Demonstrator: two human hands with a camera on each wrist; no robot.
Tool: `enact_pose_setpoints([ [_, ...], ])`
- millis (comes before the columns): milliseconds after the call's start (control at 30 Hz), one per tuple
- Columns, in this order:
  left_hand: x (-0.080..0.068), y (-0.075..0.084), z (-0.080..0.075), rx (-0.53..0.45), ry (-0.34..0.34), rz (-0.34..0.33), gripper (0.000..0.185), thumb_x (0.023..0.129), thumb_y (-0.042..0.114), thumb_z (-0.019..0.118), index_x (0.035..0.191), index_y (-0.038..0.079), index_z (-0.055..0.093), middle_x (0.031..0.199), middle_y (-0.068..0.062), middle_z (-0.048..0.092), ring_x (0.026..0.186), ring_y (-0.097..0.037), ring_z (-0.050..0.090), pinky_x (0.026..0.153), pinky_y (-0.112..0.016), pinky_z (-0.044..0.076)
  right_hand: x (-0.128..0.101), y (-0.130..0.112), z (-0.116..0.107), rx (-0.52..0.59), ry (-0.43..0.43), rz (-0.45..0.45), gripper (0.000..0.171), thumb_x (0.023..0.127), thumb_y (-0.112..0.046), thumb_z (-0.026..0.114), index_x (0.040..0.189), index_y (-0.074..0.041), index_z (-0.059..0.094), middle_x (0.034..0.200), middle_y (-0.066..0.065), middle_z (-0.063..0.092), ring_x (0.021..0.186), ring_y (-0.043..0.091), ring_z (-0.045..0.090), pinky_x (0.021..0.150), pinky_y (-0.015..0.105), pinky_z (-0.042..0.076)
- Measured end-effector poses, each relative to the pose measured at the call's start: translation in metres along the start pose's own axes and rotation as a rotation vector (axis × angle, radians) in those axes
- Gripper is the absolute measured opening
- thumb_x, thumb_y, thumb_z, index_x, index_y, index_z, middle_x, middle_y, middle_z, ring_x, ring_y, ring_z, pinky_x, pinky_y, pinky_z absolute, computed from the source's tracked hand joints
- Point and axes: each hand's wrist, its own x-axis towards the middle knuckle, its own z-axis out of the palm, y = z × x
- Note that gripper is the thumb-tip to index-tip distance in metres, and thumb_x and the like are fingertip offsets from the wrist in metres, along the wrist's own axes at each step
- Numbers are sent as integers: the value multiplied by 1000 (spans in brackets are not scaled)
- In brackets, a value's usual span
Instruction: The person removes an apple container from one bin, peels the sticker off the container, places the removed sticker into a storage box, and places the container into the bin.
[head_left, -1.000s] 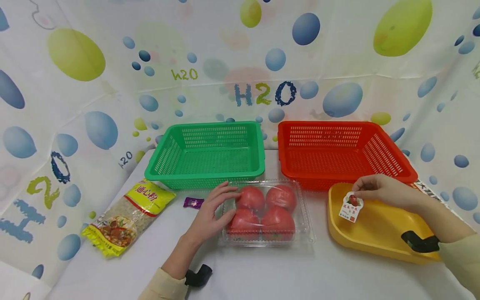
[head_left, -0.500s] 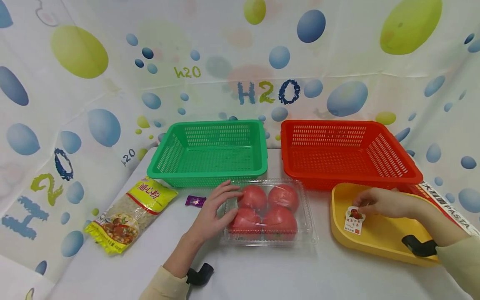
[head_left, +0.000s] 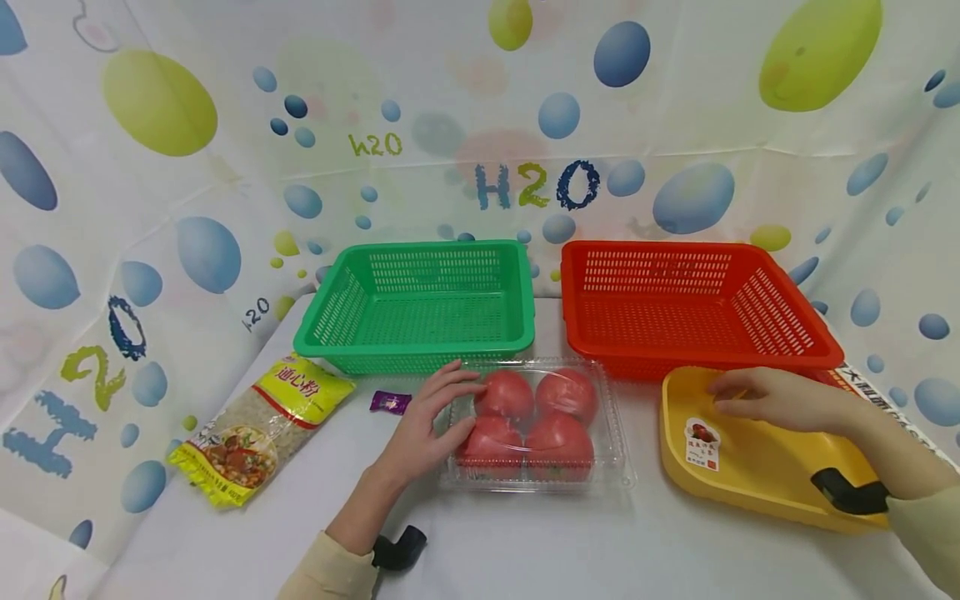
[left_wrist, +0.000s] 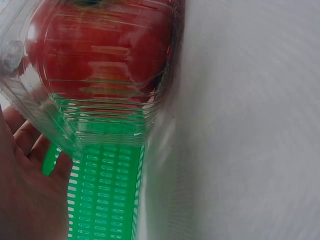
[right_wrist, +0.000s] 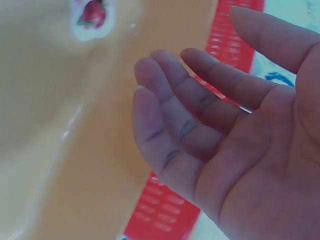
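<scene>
Bubble-print sheeting behind and beside, white tabletop (head_left: 540, 542) below. Lying flat inside yellow tray (head_left: 757, 492), near its left wall: small white label (head_left: 701, 444), a tomato printed on it, lettering too small to read. Just above and apart from it, right hand (head_left: 772, 398), released, fingers relaxed and bare-palmed in the wrist view, holding nothing. Tray smooth, glossy plastic with rounded corners, far right end cut off by the sleeve. Mid-table: clear ribbed clamshell (head_left: 536, 427) with four red tomatoes (head_left: 534, 421), glare hiding its edges. Left hand (head_left: 427, 425) resting on clamshell's left end, fingers spread flat over the lid, not curled around it. Behind: green basket (head_left: 420, 304) and red basket (head_left: 693, 304), both slotted plastic. Left of clamshell: small purple candy (head_left: 390, 402); farther left, crinkly yellow pasta bag (head_left: 258, 429). Behind tray, mostly hidden: a printed package (head_left: 877, 390), text partly legible.
</scene>
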Motion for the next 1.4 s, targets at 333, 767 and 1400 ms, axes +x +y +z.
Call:
enact_pose_setpoints([
  [333, 0, 0, 0, -1, 6, 6, 36, 89, 14, 68, 124, 9, 69, 139, -5, 59, 145, -29, 33, 113, -61, 29, -1, -37, -6, 67, 42, -57, 44, 99, -28, 66, 135, -3, 61, 126, 9, 66, 113, 28, 62, 83, 23, 54],
  [767, 1, 4, -1, -25, 31, -11, 38, 90, 8, 69, 128, 8, 67, 143, -10, 55, 145, -31, 34, 110, -60, 36, 21, -86, 36, 279, 224, -180, 43, 98, -26, 68, 137, -9, 59, 129, 5, 64, 112, 24, 62, 89, 30, 55],
  [1400, -8, -1, -3, -153, 105, -155, 55, 95, 4, 66, 147, 1, 49, 150, -22, 46, 135, -43, 44, 103, -58, 45, 46, -102, 99, 558, 330, 66, 73, 99, -37, 65, 152, -1, 30, 151, 24, 39, 137, 44, 41, 107, 55, 41],
])
